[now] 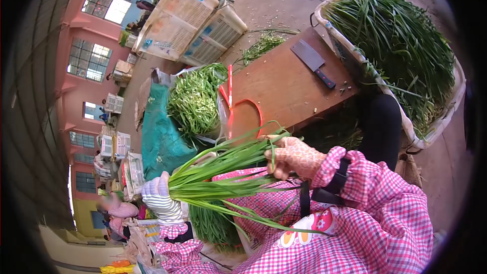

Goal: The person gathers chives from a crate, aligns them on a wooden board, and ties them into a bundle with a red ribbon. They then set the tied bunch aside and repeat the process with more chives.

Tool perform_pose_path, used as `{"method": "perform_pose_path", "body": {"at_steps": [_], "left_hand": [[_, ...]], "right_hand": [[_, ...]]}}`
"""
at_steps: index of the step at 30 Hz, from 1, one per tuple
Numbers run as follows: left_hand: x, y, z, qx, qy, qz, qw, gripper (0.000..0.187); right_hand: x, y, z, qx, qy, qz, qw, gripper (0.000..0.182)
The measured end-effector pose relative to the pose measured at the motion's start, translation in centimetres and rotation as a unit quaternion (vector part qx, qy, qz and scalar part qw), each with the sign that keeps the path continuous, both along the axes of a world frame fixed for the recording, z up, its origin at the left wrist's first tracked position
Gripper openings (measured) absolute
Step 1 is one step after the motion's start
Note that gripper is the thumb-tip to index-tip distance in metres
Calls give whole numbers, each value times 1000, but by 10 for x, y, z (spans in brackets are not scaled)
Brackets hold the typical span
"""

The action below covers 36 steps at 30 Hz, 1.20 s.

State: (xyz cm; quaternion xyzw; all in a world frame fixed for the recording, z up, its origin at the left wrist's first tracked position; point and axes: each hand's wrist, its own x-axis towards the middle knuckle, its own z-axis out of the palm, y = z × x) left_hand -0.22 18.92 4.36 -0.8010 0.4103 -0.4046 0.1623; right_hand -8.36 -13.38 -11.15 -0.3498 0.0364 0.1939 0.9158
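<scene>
A bunch of long green leaves, likely garlic chives (218, 172), is spread across my lap. My left hand (163, 199), in a striped glove, is closed around the bunch at one end. At the other end my right hand (297, 156), in a patterned glove, has its fingers bent around some leaf tips. Beside my hands is a brown wooden board (284, 89), on which a cleaver (310, 58) with a dark handle lies flat. Red strap loops (231, 89) rest over the board's edge. More chives (215, 226) lie partly hidden beneath my left arm.
A lined crate (350, 45) heaped with long chives stands beside the board. Shorter green pieces (195, 102) fill a bag near a teal sack (160, 137). White crates (177, 15) stand on the floor, which has scraps on it. A person (119, 208) sits farther off.
</scene>
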Motion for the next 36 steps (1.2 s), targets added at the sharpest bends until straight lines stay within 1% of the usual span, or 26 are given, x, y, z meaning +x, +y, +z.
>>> {"method": "perform_pose_path", "body": {"at_steps": [1, 2, 3, 6, 7, 8, 10, 13, 14, 16, 17, 18, 19, 20, 21, 22, 24, 25, 26, 28, 29, 30, 32, 34, 35, 36], "left_hand": [[2, 1, -1, 4, 9, 3, 1000, 28], [4, 4, -2, 9, 18, 7, 1000, 28], [5, 20, -7, 1, 58, 54, 997, 32], [11, 31, -4, -8, 54, 77, 996, 32], [12, 36, -4, -11, 44, 85, 995, 34], [16, 43, -5, -9, 46, 87, 995, 34], [27, 61, -9, -33, 0, 74, 997, 28], [28, 76, -12, -24, -10, 87, 996, 30], [29, 81, -12, -20, -16, 92, 995, 31], [34, 96, -18, -29, -12, 95, 995, 31], [35, 101, -21, -29, -9, 111, 993, 31], [34, 104, -22, -29, -7, 127, 991, 30], [34, 104, -22, -35, -9, 118, 992, 29], [35, 106, -23, -35, -11, 116, 993, 29], [35, 108, -23, -41, -6, 108, 993, 29], [36, 107, -23, -49, -2, 99, 994, 28], [32, 104, -22, -44, -11, 106, 993, 28], [30, 105, -21, -59, 17, 117, 991, 29], [29, 103, -20, -74, 46, 125, 988, 29], [26, 87, -16, -65, 31, 95, 993, 29], [26, 87, -15, -72, 30, 84, 993, 30], [26, 84, -15, -80, 29, 74, 994, 31], [25, 77, -14, -61, 9, 49, 997, 32], [21, 69, -12, -89, 48, 66, 993, 32], [18, 60, -9, -59, 18, 44, 997, 32], [17, 57, -8, -58, 17, 41, 997, 32]], "right_hand": [[4, 4, -4, 52, -19, 4, 998, 45], [7, 5, -8, 18, 5, 30, 999, 33], [4, 4, -10, 11, -4, 25, 1000, 35], [-14, -19, -3, 4, -37, 30, 999, 41], [-20, -30, -4, -17, -33, 46, 998, 41], [-24, -41, -11, -30, -58, 54, 996, 41], [-33, -68, -22, -44, -85, 76, 993, 34], [-48, -100, -14, -73, -68, 39, 994, 31], [-50, -107, -17, -74, -91, 25, 993, 31], [-56, -111, -20, 21, -144, -51, 988, 33], [-59, -111, -19, 82, -119, -33, 989, 36], [-63, -108, -5, -30, -73, 7, 997, 41], [-62, -96, 8, -380, -202, 128, 893, 47], [-62, -85, 16, -669, -297, 226, 643, 55], [-69, -72, -7, -756, -266, 251, 543, 51], [-70, -75, -8, -757, -266, 248, 542, 51], [-67, -81, 0, -614, -365, 153, 683, 31], [-66, -82, 19, -576, -371, 95, 722, 16], [-63, -81, 32, -574, -372, 98, 723, 16], [-57, -79, 51, -477, -332, 53, 812, 10], [-50, -74, 50, -455, -388, -32, 801, 12], [-43, -63, 45, -465, -431, -118, 764, 22], [-32, -53, 61, -531, -434, -137, 715, 40], [-13, -34, 63, -581, -454, -161, 656, 55], [-3, -28, 64, -609, -457, -153, 629, 58], [8, -18, 56, -645, -449, -154, 598, 54]]}}
